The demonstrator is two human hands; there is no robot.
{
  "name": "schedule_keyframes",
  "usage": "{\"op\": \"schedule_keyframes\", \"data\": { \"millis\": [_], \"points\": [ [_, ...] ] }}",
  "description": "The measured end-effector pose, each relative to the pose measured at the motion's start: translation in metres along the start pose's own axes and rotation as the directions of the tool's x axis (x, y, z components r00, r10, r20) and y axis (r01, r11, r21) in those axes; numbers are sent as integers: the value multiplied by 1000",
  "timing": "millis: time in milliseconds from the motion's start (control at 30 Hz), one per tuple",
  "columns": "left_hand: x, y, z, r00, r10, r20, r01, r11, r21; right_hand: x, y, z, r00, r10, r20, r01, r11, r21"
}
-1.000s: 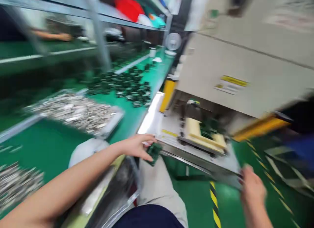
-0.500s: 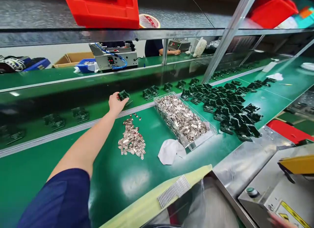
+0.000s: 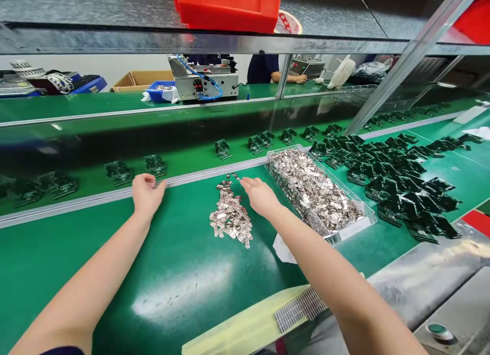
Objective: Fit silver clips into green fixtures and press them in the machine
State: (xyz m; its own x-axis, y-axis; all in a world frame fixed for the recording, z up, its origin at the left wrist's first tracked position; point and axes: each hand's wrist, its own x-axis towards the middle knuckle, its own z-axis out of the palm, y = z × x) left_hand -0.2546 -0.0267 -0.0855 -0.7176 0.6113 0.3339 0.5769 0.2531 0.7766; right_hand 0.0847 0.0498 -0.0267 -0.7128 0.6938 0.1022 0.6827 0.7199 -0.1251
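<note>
My left hand (image 3: 147, 194) rests palm down at the metal rail (image 3: 76, 204) beside the moving belt, fingers loosely spread and empty. Just beyond it, dark green parts (image 3: 155, 163) ride on the belt. My right hand (image 3: 260, 196) reaches flat over the green mat, fingers stretched out, its tips next to a loose pile of small silver metal pieces (image 3: 230, 220). It holds nothing. A clear tray (image 3: 356, 227) full of the same metal pieces lies just right of that hand.
A heap of dark green parts (image 3: 401, 176) covers the mat at right. A white cloth (image 3: 283, 250) and a pale strip with a row of metal pieces (image 3: 298, 309) lie near me. A red bin (image 3: 229, 5) sits overhead. Another person (image 3: 264, 67) works at the far bench.
My left hand set a dark green part on the belt and has drawn back to the rail, empty. My right hand has come in from the machine at right to the metal pile.
</note>
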Motion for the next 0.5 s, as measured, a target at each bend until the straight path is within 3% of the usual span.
{"op": "schedule_keyframes", "data": {
  "millis": [100, 300, 500],
  "points": [
    [8, -12, -13, 998, -45, -43, 44, 998, -35, 24, -1, 8, 998, 6, 69, -2, 998, -59],
    [18, -5, 4, 999, -39, -4, 39, 999, -39, -2, 13, 7, 980, 89, 177, -59, 984, -170],
    [30, -6, -7, 998, -33, 47, 30, 998, 62, 9, 25, 0, 935, 162, 315, -105, 976, -193]
  ]
}}
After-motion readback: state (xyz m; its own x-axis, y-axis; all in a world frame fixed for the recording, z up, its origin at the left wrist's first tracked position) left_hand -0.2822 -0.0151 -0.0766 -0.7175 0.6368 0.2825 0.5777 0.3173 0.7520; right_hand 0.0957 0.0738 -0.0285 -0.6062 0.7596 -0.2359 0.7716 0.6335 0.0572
